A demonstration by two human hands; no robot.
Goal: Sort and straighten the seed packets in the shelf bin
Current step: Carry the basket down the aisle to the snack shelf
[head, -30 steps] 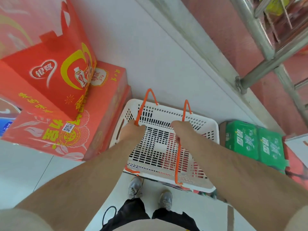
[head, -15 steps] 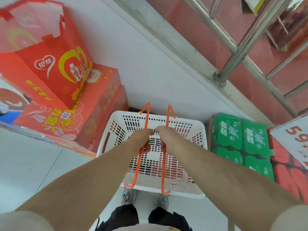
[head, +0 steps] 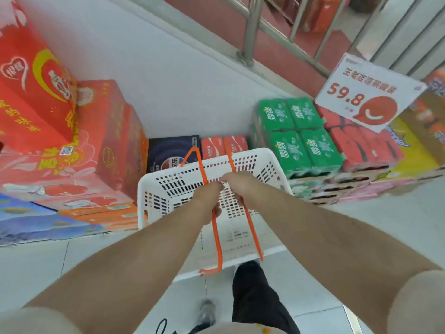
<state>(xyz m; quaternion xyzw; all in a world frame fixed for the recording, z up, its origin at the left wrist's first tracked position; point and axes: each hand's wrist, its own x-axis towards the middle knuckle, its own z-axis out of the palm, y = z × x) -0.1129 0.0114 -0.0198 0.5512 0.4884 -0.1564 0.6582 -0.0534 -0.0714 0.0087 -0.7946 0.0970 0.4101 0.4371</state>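
Observation:
A white perforated plastic basket (head: 154, 189) with two orange wire handles hangs in front of me above the floor, and it looks empty. My left hand (head: 207, 201) grips the left orange handle (head: 216, 237). My right hand (head: 237, 184) grips the right orange handle (head: 252, 232). Both hands meet over the middle of the basket. No seed packets or shelf bin are in view.
Stacked red gift cartons (head: 72, 131) stand at the left. Green drink packs (head: 296, 131), red cases and a price sign (head: 368, 92) reading 59.8 sit at the right. A dark box (head: 168, 153) and red cans lie behind the basket. A steel railing (head: 250, 32) runs above.
Both hands have brought the orange handles together and lifted the basket off the floor. The view has swung right, showing the price sign and the boxes behind the basket.

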